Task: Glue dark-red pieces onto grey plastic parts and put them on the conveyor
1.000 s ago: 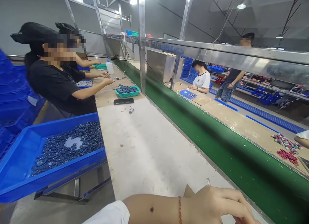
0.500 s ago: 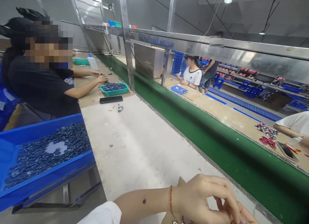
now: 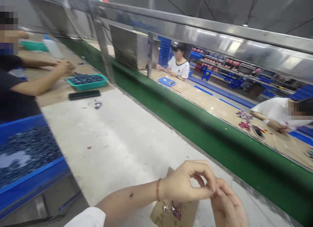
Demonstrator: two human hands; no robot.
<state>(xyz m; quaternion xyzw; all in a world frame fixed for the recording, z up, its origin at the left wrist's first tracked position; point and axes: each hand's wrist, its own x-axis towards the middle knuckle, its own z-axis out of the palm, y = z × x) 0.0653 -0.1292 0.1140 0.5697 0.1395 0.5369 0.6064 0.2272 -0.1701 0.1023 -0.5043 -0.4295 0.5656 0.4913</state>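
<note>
My left hand point(image 3: 187, 184), with a red cord bracelet point(image 3: 158, 190) at the wrist, is closed in a pinch, thumb against fingertips. Its tips meet those of my right hand point(image 3: 228, 204), which is closed too. Whatever sits between the fingers is too small or hidden to make out. Under my left wrist lies a piece of brown cardboard point(image 3: 190, 212) with small dark pink and reddish bits point(image 3: 177, 214) on it. Both hands are above the near end of the white tabletop point(image 3: 127, 135).
A green conveyor belt point(image 3: 156, 104) runs along the table's right side. Further off are a black phone point(image 3: 84, 95) and a teal tray point(image 3: 88, 85) of dark pieces. A blue bin point(image 3: 44, 171) stands at left. Co-workers sit at left and across the belt.
The view has turned right and down, so the surroundings shift left. My right hand shows more fully now, and the cardboard with its bits has come into sight. Both hands stay pinched together.
</note>
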